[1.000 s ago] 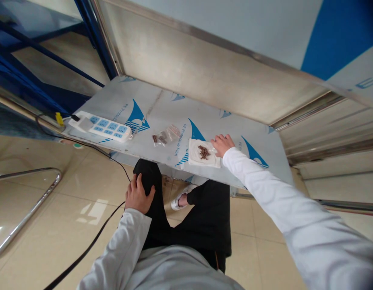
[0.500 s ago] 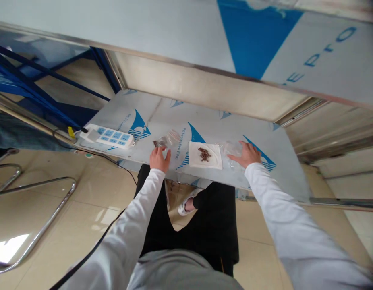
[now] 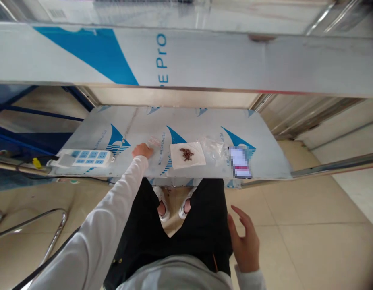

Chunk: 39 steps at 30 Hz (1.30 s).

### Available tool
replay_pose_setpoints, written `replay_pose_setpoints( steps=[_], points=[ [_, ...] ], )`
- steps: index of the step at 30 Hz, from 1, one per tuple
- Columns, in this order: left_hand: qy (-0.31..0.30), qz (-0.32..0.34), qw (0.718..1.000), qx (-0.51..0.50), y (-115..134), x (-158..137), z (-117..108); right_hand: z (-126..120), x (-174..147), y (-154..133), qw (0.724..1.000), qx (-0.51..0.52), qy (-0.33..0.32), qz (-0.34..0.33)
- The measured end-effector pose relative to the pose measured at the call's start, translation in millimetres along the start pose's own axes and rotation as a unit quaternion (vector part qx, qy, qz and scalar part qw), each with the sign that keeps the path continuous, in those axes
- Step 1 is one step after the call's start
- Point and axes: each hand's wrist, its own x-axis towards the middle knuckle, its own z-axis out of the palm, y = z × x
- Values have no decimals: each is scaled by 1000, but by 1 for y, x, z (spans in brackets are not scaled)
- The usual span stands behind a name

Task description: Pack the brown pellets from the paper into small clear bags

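My left hand (image 3: 142, 150) is closed on the steel shelf, its fingers curled over a small clear plastic bag (image 3: 154, 141) whose top edge sticks out to the right. Whatever lies under the fingers is hidden. To its right, a heap of small dark brown pieces (image 3: 186, 154) rests on a white paper napkin (image 3: 197, 158). Crumpled clear plastic (image 3: 214, 149) lies against the napkin's right side. My right hand (image 3: 246, 241) is off the shelf, beside my right thigh above the floor, with its fingers apart and nothing in them.
A phone (image 3: 240, 162) with a pixelated screen lies near the shelf's front edge. At the left end sits a white power strip (image 3: 90, 158) with blue sockets. An upper ledge (image 3: 204, 60) covered in protective film overhangs. A metal chair frame (image 3: 53, 237) stands lower left.
My right hand has let go of the clear plastic and drawn back off the shelf. The phone now shows near where it was. My left hand has closed. The view has turned.
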Motion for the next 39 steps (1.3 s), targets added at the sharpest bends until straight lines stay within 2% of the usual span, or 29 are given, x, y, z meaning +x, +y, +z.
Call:
replay_pose_setpoints(
  steps=[3, 6, 8, 11, 13, 14, 17, 19, 21, 23, 26, 29, 31, 33, 37, 39],
  points=[
    [-17, -32, 999, -13, 9, -6, -13, 3, -11, -4, 1000, 17, -17, 2],
    [7, -31, 998, -47, 14, -29, -34, 7, 4, -22, 998, 50, -35, -18],
    [33, -8, 996, -82, 15, -60, -46, 13, 21, -43, 994, 91, -54, -24],
    [46, 35, 985, -161, 16, -125, -53, 32, 47, -87, 978, 186, -93, -22],
    [11, 73, 928, -364, 19, -170, -51, 49, 60, -119, 962, 246, -117, -26],
    [-17, 82, 897, -434, 21, -189, -49, 56, 65, -133, 956, 263, -130, -29],
    [-70, 86, 833, -542, 24, -226, -46, 70, 71, -159, 942, 283, -177, -34],
    [-101, 88, 816, -562, 21, -235, -45, 72, 70, -161, 933, 288, -212, -34],
    [-140, 98, 822, -544, 13, -238, -46, 68, 66, -153, 930, 272, -245, -44],
    [-160, 114, 855, -480, 5, -242, -45, 63, 62, -143, 936, 216, -266, -74],
    [-93, 113, 925, -351, -3, -252, -45, 54, 55, -131, 964, 91, -223, -110],
    [-18, 101, 952, -287, -2, -261, -49, 46, 51, -127, 983, 11, -148, -111],
    [-9, 105, 950, -295, 0, -262, -56, 40, 52, -126, 981, 31, -147, -121],
    [-44, 115, 932, -341, 3, -259, -64, 36, 55, -126, 967, 92, -187, -146],
    [-177, 129, 868, -446, 5, -251, -80, 40, 62, -130, 909, 183, -322, -190],
    [-195, 132, 859, -455, 4, -249, -85, 48, 64, -134, 883, 222, -369, -187]
  ],
)
